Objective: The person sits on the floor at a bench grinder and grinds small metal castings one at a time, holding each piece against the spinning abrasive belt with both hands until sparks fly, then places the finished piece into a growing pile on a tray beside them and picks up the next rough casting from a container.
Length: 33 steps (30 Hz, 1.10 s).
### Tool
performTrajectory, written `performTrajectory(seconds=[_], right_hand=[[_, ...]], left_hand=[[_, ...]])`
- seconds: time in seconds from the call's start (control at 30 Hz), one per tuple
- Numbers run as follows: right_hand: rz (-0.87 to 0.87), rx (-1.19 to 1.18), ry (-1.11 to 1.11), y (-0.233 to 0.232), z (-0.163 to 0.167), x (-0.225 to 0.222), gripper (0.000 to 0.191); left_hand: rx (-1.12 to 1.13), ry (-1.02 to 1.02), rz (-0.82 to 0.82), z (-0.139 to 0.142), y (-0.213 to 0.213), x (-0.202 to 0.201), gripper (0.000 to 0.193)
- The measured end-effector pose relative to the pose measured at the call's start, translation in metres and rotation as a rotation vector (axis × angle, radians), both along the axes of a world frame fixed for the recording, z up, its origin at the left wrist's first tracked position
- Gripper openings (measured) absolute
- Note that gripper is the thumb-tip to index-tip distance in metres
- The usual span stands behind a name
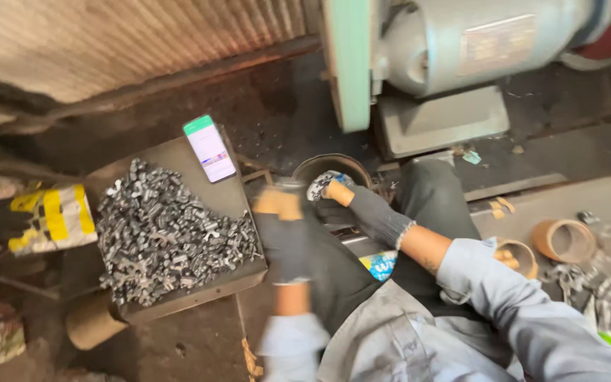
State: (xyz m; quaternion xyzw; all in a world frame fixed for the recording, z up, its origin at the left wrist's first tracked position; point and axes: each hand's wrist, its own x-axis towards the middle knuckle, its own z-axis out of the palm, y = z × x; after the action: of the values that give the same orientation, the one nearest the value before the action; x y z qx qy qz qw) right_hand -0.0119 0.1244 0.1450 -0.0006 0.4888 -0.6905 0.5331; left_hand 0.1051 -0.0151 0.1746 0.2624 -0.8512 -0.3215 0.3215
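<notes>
Down below me, both of my hands wear dark knitted gloves with tan fingertips. My right hand (365,211) is curled around a small pale patterned part (323,184), gripping it just in front of a dark round metal bowl (334,166) that sits at the foot of the machine. My left hand (283,237) is blurred; its fingers look drawn together, but I cannot tell whether it grips anything. It sits just beside the right edge of a flat dark metal tray (178,159).

That tray carries a big heap of small shiny grey metal pieces (167,233), and a smartphone with a lit screen (209,148) lies on the tray's far corner, apart from the heap. Behind the bowl stands a pale green and grey electric motor (461,42) on a grey base. To the left of the tray lies a yellow and white sack (51,216). On my right, near my elbow, two short brown cardboard tubes (563,240) rest on the floor. My grey sleeves and dark trousers fill the lower part of the view.
</notes>
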Motion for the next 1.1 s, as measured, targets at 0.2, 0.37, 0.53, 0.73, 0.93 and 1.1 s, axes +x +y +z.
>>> performTrajectory(seconds=[0.2, 0.37, 0.53, 0.73, 0.93, 1.1], right_hand=[[-0.276, -0.149, -0.070, 0.075, -0.010, -0.006, 0.031], [0.078, -0.167, 0.302, 0.106, 0.035, -0.016, 0.030], [0.267, -0.030, 0.816, 0.092, 0.040, -0.065, 0.031], [0.108, -0.194, 0.821, 0.067, -0.001, -0.079, 0.034], [-0.097, 0.500, 0.877, 0.067, -0.012, -0.066, 0.043], [-0.076, 0.259, 0.818, 0.040, -0.038, -0.095, 0.035]], left_hand=[[0.424, -0.137, -0.222, -0.031, 0.102, -0.006, 0.034], [0.797, -0.212, -0.536, -0.038, 0.083, -0.024, 0.031], [0.834, -0.066, -0.668, -0.057, 0.066, -0.064, 0.026], [1.161, -0.102, -0.665, -0.088, 0.054, -0.083, 0.025], [0.712, -0.129, -0.586, -0.091, 0.052, -0.098, 0.028], [0.789, -0.128, -0.545, -0.098, 0.029, -0.127, 0.029]])
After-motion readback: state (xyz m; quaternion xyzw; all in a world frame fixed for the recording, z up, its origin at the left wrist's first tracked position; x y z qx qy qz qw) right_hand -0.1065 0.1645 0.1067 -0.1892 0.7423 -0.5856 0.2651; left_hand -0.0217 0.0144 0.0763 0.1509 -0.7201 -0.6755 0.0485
